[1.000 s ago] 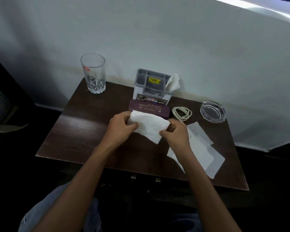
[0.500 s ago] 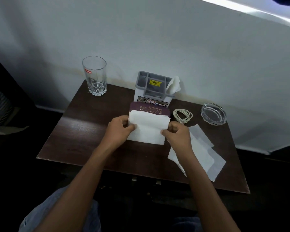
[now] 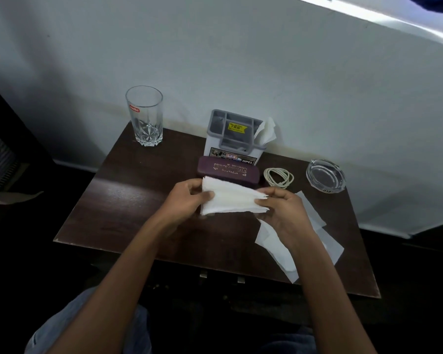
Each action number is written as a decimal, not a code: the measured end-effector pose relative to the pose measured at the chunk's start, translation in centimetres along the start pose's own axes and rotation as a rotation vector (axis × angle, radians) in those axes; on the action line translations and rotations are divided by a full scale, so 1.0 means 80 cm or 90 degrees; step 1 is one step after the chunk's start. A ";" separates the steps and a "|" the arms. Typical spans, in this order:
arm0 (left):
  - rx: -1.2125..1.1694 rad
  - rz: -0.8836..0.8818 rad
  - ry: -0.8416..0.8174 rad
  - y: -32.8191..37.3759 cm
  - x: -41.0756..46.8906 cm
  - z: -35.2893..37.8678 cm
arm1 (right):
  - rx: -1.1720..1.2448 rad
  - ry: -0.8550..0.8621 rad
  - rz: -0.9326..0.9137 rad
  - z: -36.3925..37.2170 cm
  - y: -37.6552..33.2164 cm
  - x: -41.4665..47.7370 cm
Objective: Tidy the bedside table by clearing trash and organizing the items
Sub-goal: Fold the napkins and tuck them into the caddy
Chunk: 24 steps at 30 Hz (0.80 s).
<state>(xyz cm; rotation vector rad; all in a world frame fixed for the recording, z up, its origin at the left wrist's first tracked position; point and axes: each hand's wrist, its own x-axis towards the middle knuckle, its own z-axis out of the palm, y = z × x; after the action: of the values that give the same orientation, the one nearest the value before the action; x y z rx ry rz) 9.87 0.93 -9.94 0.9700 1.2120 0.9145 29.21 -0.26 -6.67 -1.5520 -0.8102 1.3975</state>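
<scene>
Above the middle of the dark wooden bedside table (image 3: 128, 208), both hands hold a folded white tissue (image 3: 232, 198). My left hand (image 3: 187, 200) pinches its left end and my right hand (image 3: 283, 210) grips its right end. Two more flat white tissues (image 3: 327, 241) lie on the table under and right of my right hand. Just behind the held tissue lies a maroon glasses case (image 3: 228, 171).
A grey organizer box (image 3: 234, 137) with a tissue tucked in its right slot stands at the back by the wall. A tall empty glass (image 3: 145, 116) is at the back left. A coiled white cable (image 3: 278, 177) and a glass ashtray (image 3: 325, 178) sit at the right.
The held tissue has been folded from a wider sheet into a narrower strip. Both hands stayed over the table's middle.
</scene>
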 end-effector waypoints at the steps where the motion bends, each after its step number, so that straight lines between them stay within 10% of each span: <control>1: -0.004 -0.002 -0.009 0.002 -0.001 0.001 | 0.003 0.003 -0.003 0.000 0.000 -0.001; 12: 0.036 0.001 0.063 0.013 -0.004 0.010 | -0.069 0.040 -0.092 0.005 -0.003 -0.003; 24: 0.136 0.153 0.062 0.001 -0.005 0.010 | 0.026 0.024 0.061 0.004 0.006 0.001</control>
<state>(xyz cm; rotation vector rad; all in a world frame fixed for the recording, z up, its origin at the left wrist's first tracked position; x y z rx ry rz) 10.62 0.49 -9.63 1.2743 1.3131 1.0441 28.88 -0.30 -7.17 -1.5991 -0.6887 1.4413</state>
